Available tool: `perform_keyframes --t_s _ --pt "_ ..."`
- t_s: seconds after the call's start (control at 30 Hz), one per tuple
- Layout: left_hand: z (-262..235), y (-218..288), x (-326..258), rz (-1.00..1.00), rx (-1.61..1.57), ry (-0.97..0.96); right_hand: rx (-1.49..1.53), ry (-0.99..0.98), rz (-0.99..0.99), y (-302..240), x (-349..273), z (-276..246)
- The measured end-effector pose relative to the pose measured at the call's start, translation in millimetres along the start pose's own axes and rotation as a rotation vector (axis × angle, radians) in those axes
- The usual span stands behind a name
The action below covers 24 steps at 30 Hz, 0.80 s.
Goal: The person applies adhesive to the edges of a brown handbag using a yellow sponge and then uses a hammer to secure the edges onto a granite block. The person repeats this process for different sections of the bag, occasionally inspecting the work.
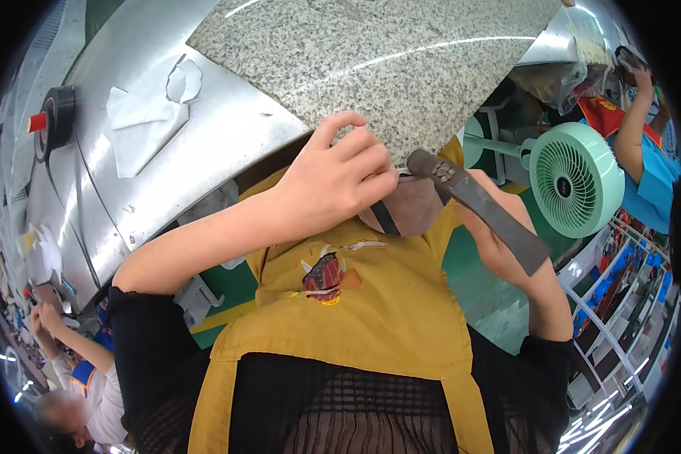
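Steel counter (pixel 223 140) at upper left; granite slab (pixel 386 83) at top centre; mustard apron (pixel 386 306) across the lower centre; pale-green fan (pixel 575 181) at centre right. Of the hands, the left hand (pixel 339 175), near the centre, is half-curled beside the slab's near edge; whether it pinches anything cannot be told. The right hand (pixel 495 248), right of centre, grasps a dark metal hammer (pixel 486 203), its head slanting across the hand and hiding the handle. A white sheet (pixel 142 136) lies at upper left. The hammer is presumably stiff, head-heavy and hardly fragile, best held by its handle, clear of the striking face. Between the hands, a partly hidden brown item (pixel 416 204) of uncertain kind appears smooth.
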<state>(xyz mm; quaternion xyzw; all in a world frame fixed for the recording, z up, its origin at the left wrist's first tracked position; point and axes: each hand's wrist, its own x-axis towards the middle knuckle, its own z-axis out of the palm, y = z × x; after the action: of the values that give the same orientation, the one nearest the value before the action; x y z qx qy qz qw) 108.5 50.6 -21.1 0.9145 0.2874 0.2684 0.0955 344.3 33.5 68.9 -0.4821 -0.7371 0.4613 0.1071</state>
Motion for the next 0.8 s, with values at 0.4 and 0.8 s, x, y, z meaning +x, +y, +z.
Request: perform_keyframes --t_s 0.4,0.8 --pt "-2.5 -2.9 -4.8 0.008 -0.024 0.011 0.001 -0.023 -0.017 -2.8 4.1 -0.2" --pt "3.0 -2.8 -10.1 0.129 0.112 0.097 -0.076 -0.014 -0.077 -13.1 2.4 6.2"
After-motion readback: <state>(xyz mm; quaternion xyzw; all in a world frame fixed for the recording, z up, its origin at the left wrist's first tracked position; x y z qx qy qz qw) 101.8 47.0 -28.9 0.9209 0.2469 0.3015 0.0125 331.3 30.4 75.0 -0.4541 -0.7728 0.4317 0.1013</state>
